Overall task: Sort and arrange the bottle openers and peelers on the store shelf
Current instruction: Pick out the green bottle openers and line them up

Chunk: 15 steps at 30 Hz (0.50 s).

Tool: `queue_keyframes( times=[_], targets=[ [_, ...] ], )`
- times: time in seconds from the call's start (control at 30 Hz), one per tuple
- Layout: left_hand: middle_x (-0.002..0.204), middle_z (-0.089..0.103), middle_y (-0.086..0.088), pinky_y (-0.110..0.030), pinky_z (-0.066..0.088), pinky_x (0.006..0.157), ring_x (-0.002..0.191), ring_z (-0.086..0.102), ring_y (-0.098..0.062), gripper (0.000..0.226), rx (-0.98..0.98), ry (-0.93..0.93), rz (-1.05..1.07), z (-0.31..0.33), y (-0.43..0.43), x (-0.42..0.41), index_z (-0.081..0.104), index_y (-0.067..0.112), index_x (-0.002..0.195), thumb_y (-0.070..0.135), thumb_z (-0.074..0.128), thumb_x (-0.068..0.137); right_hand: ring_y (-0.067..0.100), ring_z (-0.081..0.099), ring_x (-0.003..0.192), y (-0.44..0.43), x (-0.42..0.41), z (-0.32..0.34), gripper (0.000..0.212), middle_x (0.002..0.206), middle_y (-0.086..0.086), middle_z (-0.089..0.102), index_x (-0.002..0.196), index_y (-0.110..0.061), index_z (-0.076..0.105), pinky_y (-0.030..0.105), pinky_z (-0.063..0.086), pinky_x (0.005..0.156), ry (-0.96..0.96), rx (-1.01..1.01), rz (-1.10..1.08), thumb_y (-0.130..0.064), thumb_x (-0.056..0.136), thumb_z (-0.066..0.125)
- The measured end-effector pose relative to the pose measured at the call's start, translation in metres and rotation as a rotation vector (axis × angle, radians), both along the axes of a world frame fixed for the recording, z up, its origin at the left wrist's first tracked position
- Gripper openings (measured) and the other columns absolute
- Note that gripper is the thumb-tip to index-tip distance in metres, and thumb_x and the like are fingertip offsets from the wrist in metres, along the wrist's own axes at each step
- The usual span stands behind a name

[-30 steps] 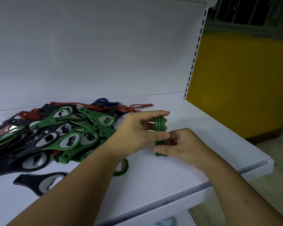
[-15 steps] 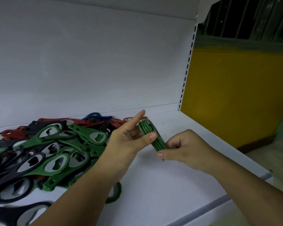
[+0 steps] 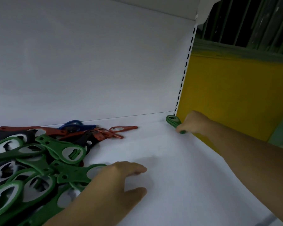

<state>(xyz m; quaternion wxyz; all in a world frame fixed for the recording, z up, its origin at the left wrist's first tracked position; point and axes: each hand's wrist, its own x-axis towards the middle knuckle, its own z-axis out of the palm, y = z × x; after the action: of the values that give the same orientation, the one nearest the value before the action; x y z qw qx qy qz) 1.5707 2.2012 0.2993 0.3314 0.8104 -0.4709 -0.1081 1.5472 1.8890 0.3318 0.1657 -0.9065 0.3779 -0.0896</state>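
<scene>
Currently the green opener stack is being held by its handle end in the right grip, fingers curled round it, at the shelf's back right corner, just beside the slotted upright. The left grip is being held loose and empty, and the mixed opener pile's edge is being partly covered by it.
</scene>
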Motion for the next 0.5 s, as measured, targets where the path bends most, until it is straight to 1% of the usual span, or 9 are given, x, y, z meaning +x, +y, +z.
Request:
queue_keyframes(
  times=[0.1, 0.2, 0.27, 0.3, 0.37, 0.4, 0.43, 0.47, 0.5],
  targets=[
    [0.102, 0.046, 0.041, 0.009, 0.026, 0.085, 0.102, 0.045, 0.021, 0.032, 0.001, -0.034, -0.005, 0.001, 0.000, 0.002, 0.037, 0.062, 0.085, 0.043, 0.062, 0.084, 0.016, 0.037, 0.050, -0.010, 0.015, 0.006, 0.042, 0.053, 0.002, 0.037, 0.053, -0.013, 0.037, 0.023, 0.023, 0.046, 0.098, -0.042, -0.008, -0.023, 0.064, 0.076],
    [0.105, 0.046, 0.040, 0.007, 0.027, 0.090, 0.105, 0.046, 0.019, 0.031, 0.019, -0.029, -0.008, 0.004, -0.001, 0.001, 0.035, 0.063, 0.084, 0.044, 0.060, 0.086, 0.017, 0.039, 0.045, -0.012, 0.021, 0.011, 0.041, 0.049, 0.004, 0.042, 0.052, -0.011, 0.042, 0.020, 0.026, 0.045, 0.169, -0.043, 0.010, -0.024, 0.065, 0.078],
    [0.109, 0.047, 0.039, 0.004, 0.028, 0.093, 0.108, 0.047, 0.017, 0.030, 0.024, -0.045, -0.023, 0.006, -0.002, 0.000, 0.035, 0.063, 0.087, 0.044, 0.058, 0.087, 0.016, 0.039, 0.045, -0.014, 0.021, 0.009, 0.044, 0.049, 0.003, 0.041, 0.052, -0.011, 0.042, 0.021, 0.026, 0.044, 0.202, -0.079, 0.042, -0.031, 0.068, 0.078],
    [0.111, 0.048, 0.037, 0.002, 0.029, 0.095, 0.110, 0.047, 0.015, 0.028, 0.020, -0.046, -0.031, 0.008, -0.002, -0.001, 0.038, 0.063, 0.092, 0.043, 0.058, 0.088, 0.015, 0.039, 0.047, -0.015, 0.019, 0.008, 0.047, 0.051, 0.003, 0.040, 0.052, -0.012, 0.040, 0.023, 0.025, 0.045, 0.209, -0.103, 0.047, -0.037, 0.070, 0.077],
    [0.110, 0.050, 0.033, -0.001, 0.031, 0.096, 0.110, 0.048, 0.012, 0.027, 0.008, -0.053, -0.029, 0.009, -0.002, -0.002, 0.049, 0.057, 0.109, 0.041, 0.058, 0.089, 0.015, 0.040, 0.050, -0.015, 0.014, 0.007, 0.055, 0.054, 0.001, 0.040, 0.053, -0.014, 0.039, 0.026, 0.024, 0.047, 0.199, -0.180, 0.041, -0.055, 0.073, 0.070],
    [0.107, 0.052, 0.032, -0.002, 0.033, 0.095, 0.108, 0.050, 0.012, 0.028, -0.002, -0.063, -0.020, 0.008, -0.002, -0.002, 0.054, 0.051, 0.115, 0.039, 0.058, 0.089, 0.016, 0.041, 0.050, -0.011, 0.012, 0.008, 0.059, 0.053, 0.001, 0.041, 0.053, -0.014, 0.039, 0.026, 0.025, 0.048, 0.186, -0.254, 0.030, -0.063, 0.075, 0.063],
    [0.102, 0.055, 0.030, -0.003, 0.036, 0.092, 0.104, 0.052, 0.010, 0.028, -0.026, -0.072, -0.008, 0.008, -0.001, -0.003, 0.059, 0.045, 0.116, 0.035, 0.058, 0.090, 0.017, 0.042, 0.050, -0.004, 0.009, 0.011, 0.061, 0.052, 0.001, 0.042, 0.052, -0.015, 0.038, 0.026, 0.024, 0.048, 0.152, -0.343, 0.024, -0.068, 0.077, 0.056],
    [0.098, 0.059, 0.026, -0.005, 0.039, 0.089, 0.099, 0.055, 0.007, 0.025, -0.059, -0.088, -0.001, 0.008, 0.000, -0.005, 0.063, 0.040, 0.114, 0.032, 0.057, 0.091, 0.018, 0.044, 0.049, 0.007, 0.007, 0.012, 0.061, 0.050, 0.001, 0.042, 0.050, -0.017, 0.038, 0.026, 0.025, 0.047, 0.090, -0.407, 0.037, -0.067, 0.081, 0.052],
    [0.095, 0.064, 0.021, -0.006, 0.043, 0.084, 0.093, 0.057, 0.003, 0.023, -0.103, -0.106, 0.005, 0.009, 0.002, -0.007, 0.067, 0.035, 0.110, 0.028, 0.057, 0.091, 0.019, 0.045, 0.049, 0.021, 0.004, 0.012, 0.058, 0.049, 0.002, 0.043, 0.049, -0.017, 0.039, 0.027, 0.025, 0.047, 0.005, -0.420, 0.076, -0.061, 0.085, 0.051]
  ],
)
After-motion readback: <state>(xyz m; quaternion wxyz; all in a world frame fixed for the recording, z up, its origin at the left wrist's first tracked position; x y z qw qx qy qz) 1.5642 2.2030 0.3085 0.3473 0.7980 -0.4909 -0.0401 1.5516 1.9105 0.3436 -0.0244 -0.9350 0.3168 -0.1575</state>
